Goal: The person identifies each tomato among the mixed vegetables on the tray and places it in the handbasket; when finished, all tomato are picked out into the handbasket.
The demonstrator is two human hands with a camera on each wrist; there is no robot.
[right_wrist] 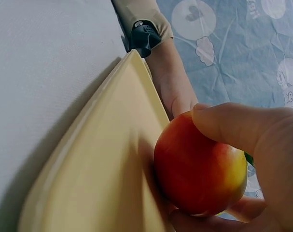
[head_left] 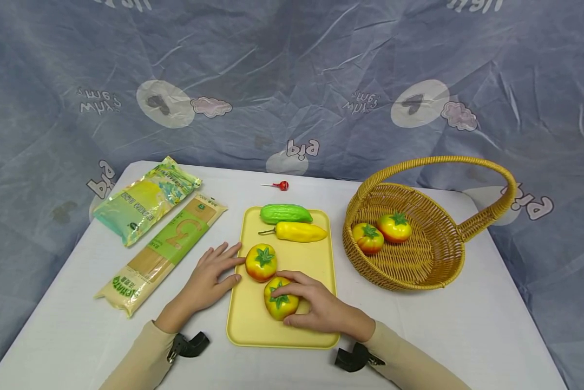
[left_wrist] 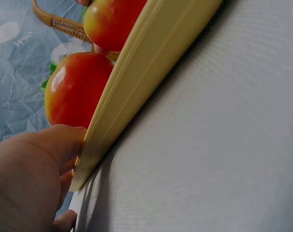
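White table [head_left: 53, 338], tomato [head_left: 278, 309] in right hand [head_left: 321, 307], partly hidden

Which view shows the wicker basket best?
The head view: there the wicker basket shows from above, with its interior and arched handle in plain sight. The left wrist view catches only part of it, behind the two tomatoes. The right wrist view shows none of it.
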